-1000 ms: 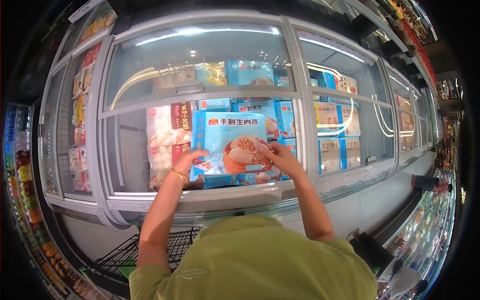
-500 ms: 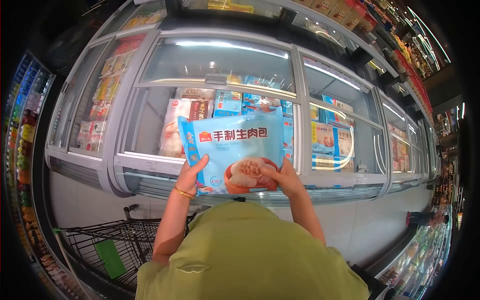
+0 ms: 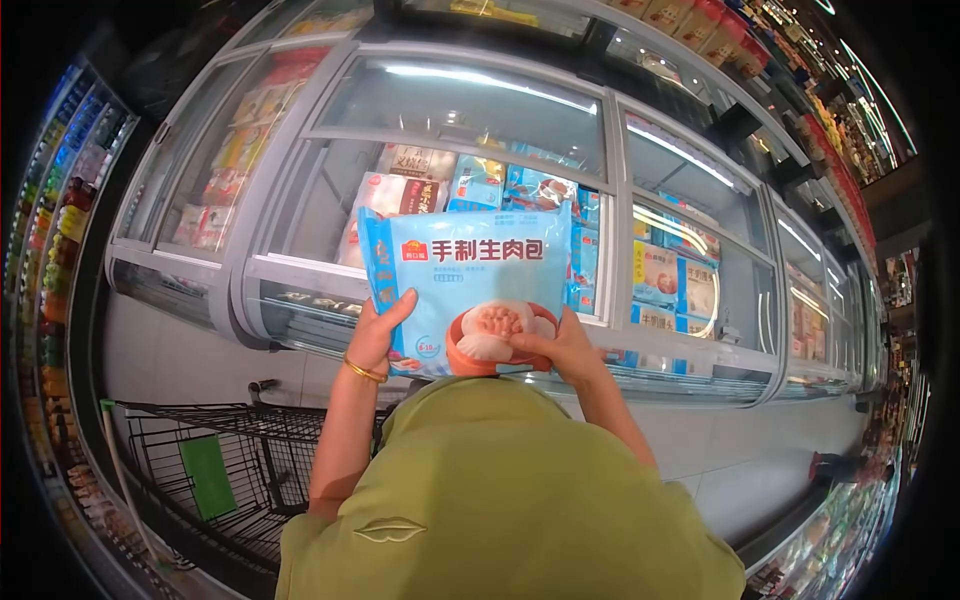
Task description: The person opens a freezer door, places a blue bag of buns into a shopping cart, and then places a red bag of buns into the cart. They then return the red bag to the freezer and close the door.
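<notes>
A light blue bag of frozen meat buns (image 3: 468, 285) is held up in front of my body, its printed front facing me. My left hand (image 3: 377, 335) grips the lower left edge, thumb on the front; a gold bangle circles that wrist. On the lower right corner, my right hand (image 3: 562, 350) holds on with its thumb across the bun picture. The other fingers of both hands are hidden behind the bag. Beyond it, inside the chest freezer (image 3: 330, 210), lie a white and brown bag (image 3: 402, 195) and several blue bags (image 3: 540, 188).
To my left stands a black wire shopping cart (image 3: 270, 425) with a green panel (image 3: 208, 478). More freezer sections with glass lids (image 3: 690, 190) run to the right. Drink shelves (image 3: 60, 240) line the far left, and other stocked shelves (image 3: 840, 520) are at the lower right.
The bag tilts a little more upright toward me, and both hands keep their hold. My view has shifted slightly, so the freezer and cart appear moved in the frame.
</notes>
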Demonstrator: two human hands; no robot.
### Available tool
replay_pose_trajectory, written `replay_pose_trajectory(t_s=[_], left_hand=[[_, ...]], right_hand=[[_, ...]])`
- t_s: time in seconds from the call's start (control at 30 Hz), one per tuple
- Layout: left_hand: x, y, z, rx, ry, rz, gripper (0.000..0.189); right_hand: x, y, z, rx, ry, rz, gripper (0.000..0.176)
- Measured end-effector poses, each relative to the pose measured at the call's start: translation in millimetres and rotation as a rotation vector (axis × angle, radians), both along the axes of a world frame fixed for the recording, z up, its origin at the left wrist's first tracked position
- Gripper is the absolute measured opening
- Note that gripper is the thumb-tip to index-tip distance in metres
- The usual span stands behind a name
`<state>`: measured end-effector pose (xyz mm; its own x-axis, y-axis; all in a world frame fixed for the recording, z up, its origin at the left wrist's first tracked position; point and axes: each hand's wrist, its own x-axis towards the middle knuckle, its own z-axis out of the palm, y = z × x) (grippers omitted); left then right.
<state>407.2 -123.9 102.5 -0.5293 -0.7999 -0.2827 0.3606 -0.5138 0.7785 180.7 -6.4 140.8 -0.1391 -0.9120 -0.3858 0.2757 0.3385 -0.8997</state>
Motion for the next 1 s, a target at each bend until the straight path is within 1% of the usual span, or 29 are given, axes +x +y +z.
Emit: replay_pose_trajectory(t_s=[0.13, 0.33, 0.4, 0.47, 0.53, 0.57, 0.63, 0.67, 0.73, 0.77, 0.8, 0.83, 0.9, 1.0], left_hand=[[2.3, 8.8, 11.4, -0.005, -0.020, 0.034, 0.044], [11.1, 14.2, 10.0, 0.006, -0.121, 0.058, 0.047], [13.4, 19.2, 7.6, -0.003, -0.097, 0.050, 0.047], [16.7, 24.2, 8.7, -0.014, -0.072, 0.041, 0.048], [20.5, 29.5, 15.5, -0.130, -0.166, -0.058, 0.052], [22.8, 30.9, 13.9, -0.126, -0.167, -0.054, 0.052], [25.6, 30.7, 8.0, -0.091, -0.290, -0.073, 0.054], [25.9, 32.0, 3.3, -0.089, -0.289, -0.069, 0.054], [24.6, 33.8, -1.2, -0.244, -0.220, 0.058, 0.052], [27.1, 35.8, -0.6, -0.243, -0.219, 0.065, 0.052], [29.8, 39.4, 7.2, -0.168, -0.257, 0.040, 0.051], [31.2, 42.6, 11.5, -0.093, -0.295, 0.014, 0.050], [30.5, 47.6, 9.0, -0.090, -0.277, 0.039, 0.050], [28.5, 59.1, 7.3, -0.074, -0.258, 0.061, 0.051]], right_hand=[[3.3, 2.6, 0.3, 0.001, -0.028, 0.008, 0.065], [6.6, 1.6, -10.3, -0.021, -0.040, 0.014, 0.067], [5.5, 0.8, -20.9, -0.071, -0.017, 0.027, 0.068], [3.4, -0.7, -25.3, -0.060, 0.005, 0.059, 0.069], [5.9, -1.9, -22.8, -0.047, 0.026, 0.088, 0.069], [8.1, -0.8, -17.5, -0.030, 0.045, 0.089, 0.069], [11.6, 0.2, -16.2, -0.012, 0.066, 0.094, 0.068], [14.0, 0.4, -19.1, -0.024, 0.067, 0.103, 0.068], [17.9, -1.3, -25.7, -0.038, 0.070, 0.119, 0.067], [20.0, -1.9, -30.0, -0.053, 0.040, 0.075, 0.065], [23.0, -1.2, -30.7, -0.066, 0.008, 0.030, 0.064], [24.6, -0.3, -28.5, -0.065, 0.008, 0.036, 0.064], [26.4, 1.1, -20.3, 0.005, -0.067, 0.018, 0.061], [22.4, 7.1, -23.0, 0.047, -0.086, 0.024, 0.059]])
